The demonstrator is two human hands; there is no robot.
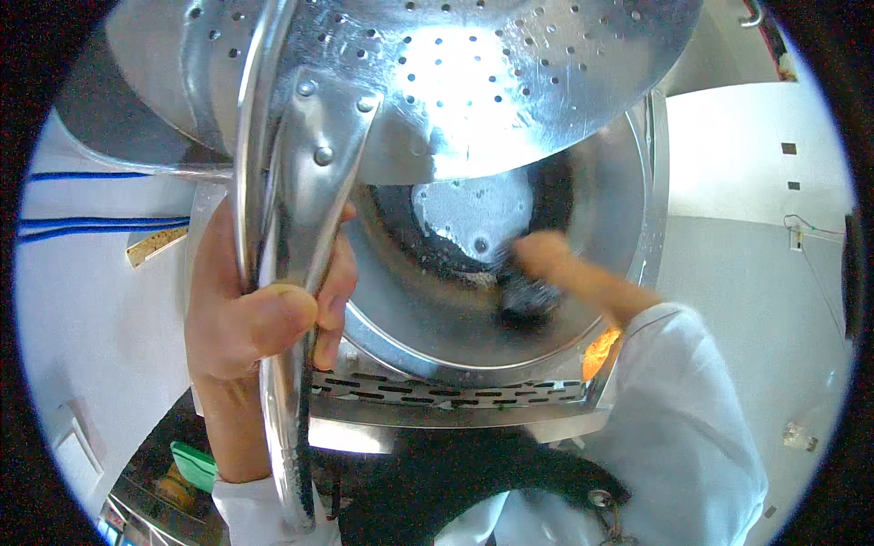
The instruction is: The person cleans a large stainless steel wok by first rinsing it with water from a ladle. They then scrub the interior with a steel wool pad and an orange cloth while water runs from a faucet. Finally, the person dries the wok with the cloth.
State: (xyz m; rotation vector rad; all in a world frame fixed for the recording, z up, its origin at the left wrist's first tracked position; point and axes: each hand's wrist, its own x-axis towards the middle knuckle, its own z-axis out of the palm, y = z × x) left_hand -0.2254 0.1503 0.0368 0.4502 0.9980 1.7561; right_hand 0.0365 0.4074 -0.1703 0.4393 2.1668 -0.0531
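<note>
My left hand (273, 321) grips the metal handle (297, 205) of a large perforated steel skimmer (478, 130), joined to it by several rivets. A second metal handle (252, 136) runs beside it in the same grip. The skimmer's round head covers the upper part of the view and the far side of a wide round metal vessel (423, 334). Inside the vessel my blurred right hand (546, 256) holds a dark, shiny thing (529, 300) against the inner wall; motion blur hides what it is. A bright, pale patch (471, 211), apparently liquid with bubbles, lies at the vessel's bottom.
A slotted metal strip (450, 396) edges the vessel's near side. An orange glow (601, 351), perhaps flame, shows below its right rim. Blue cords (102, 224) stretch in from the left. A green object (193, 466) lies at lower left. A metal hook (751, 13) is at upper right.
</note>
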